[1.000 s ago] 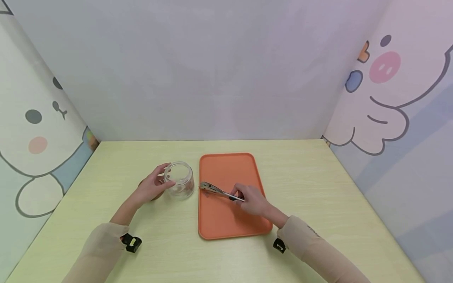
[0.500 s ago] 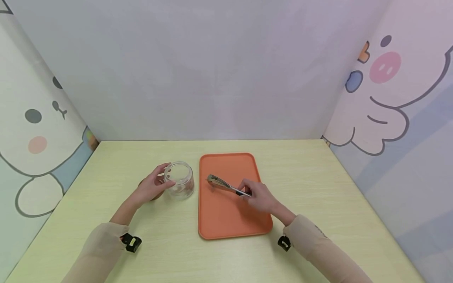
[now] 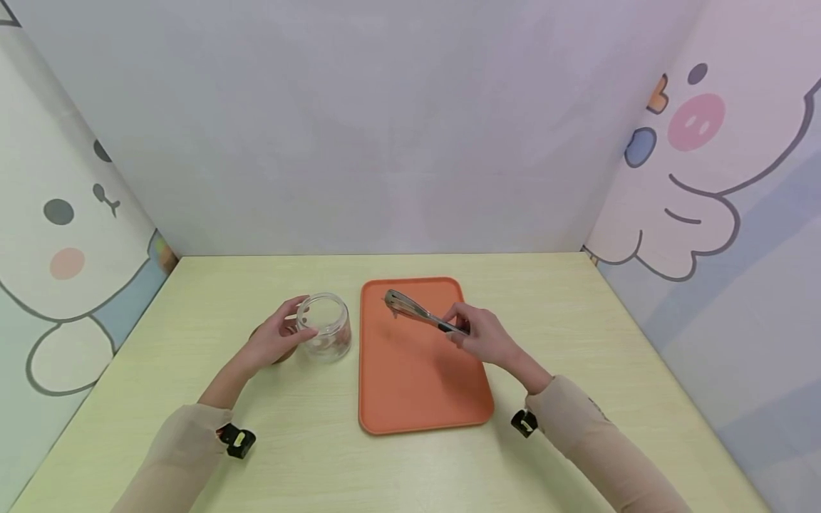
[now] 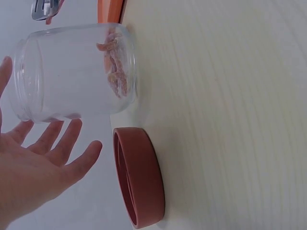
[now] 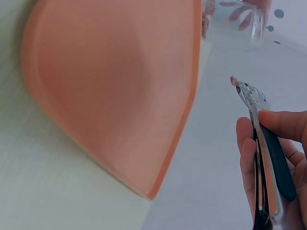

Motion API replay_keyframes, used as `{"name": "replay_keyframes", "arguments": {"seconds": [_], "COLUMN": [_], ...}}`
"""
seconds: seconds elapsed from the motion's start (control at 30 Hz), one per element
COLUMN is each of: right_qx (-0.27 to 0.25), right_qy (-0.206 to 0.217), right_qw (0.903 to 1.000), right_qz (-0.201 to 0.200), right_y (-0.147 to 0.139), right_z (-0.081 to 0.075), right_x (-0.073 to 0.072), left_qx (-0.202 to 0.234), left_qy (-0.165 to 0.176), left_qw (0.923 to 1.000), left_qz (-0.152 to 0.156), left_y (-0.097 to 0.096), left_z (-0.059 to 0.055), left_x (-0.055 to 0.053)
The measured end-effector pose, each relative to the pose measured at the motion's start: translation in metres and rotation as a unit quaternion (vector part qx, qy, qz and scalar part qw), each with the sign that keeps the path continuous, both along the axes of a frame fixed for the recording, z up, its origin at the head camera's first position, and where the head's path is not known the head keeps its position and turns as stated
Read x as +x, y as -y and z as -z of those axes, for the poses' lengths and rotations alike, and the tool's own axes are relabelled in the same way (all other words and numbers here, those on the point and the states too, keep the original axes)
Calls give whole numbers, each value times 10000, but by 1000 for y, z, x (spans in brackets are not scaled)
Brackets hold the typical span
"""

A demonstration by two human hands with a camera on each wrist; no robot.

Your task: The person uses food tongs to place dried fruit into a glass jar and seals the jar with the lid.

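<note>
My right hand (image 3: 484, 335) grips metal tongs (image 3: 413, 308) with dark handle grips, held raised over the orange tray (image 3: 420, 392). The tongs (image 5: 256, 98) are squeezed nearly together, and a small pinkish piece (image 5: 233, 81) sticks out at their tip. To the left, my left hand (image 3: 276, 338) holds a clear glass jar (image 3: 330, 342) near its rim, thumb on the near side and fingers on the far side. Several pinkish-orange dried-looking pieces (image 4: 114, 67) lie at the bottom of the upright, uncovered jar.
A round reddish-brown lid (image 4: 141, 177) lies on the table beside the jar, mostly hidden by my left hand in the head view. The pale wood table (image 3: 564, 320) meets a grey wall (image 3: 398, 142) at the back, with cartoon-printed walls at both sides.
My right hand and the tongs have moved up and right, from the tray's left edge near the jar to over its far part. My left hand and the jar have stayed put.
</note>
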State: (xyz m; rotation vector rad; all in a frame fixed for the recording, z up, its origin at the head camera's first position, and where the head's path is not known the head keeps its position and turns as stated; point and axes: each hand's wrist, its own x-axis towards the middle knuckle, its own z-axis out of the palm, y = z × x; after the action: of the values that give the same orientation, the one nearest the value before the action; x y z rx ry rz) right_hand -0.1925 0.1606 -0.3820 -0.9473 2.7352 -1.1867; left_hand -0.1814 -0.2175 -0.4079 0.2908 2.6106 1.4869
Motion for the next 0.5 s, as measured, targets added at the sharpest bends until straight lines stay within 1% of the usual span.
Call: {"name": "replay_keyframes", "arguments": {"seconds": [0.2, 0.5], "right_qx": [-110, -77], "right_qy": [-68, -222], "right_qw": [9999, 9997], "right_qz": [-33, -38], "right_y": [-4, -3], "right_z": [-10, -26], "right_x": [-2, -2], "left_qx": [-41, -29], "left_qy": [-15, -24], "left_qw": [10000, 10000], "left_qz": [-4, 6], "left_y": [0, 0], "left_z": [-1, -2], "left_x": [1, 1]}}
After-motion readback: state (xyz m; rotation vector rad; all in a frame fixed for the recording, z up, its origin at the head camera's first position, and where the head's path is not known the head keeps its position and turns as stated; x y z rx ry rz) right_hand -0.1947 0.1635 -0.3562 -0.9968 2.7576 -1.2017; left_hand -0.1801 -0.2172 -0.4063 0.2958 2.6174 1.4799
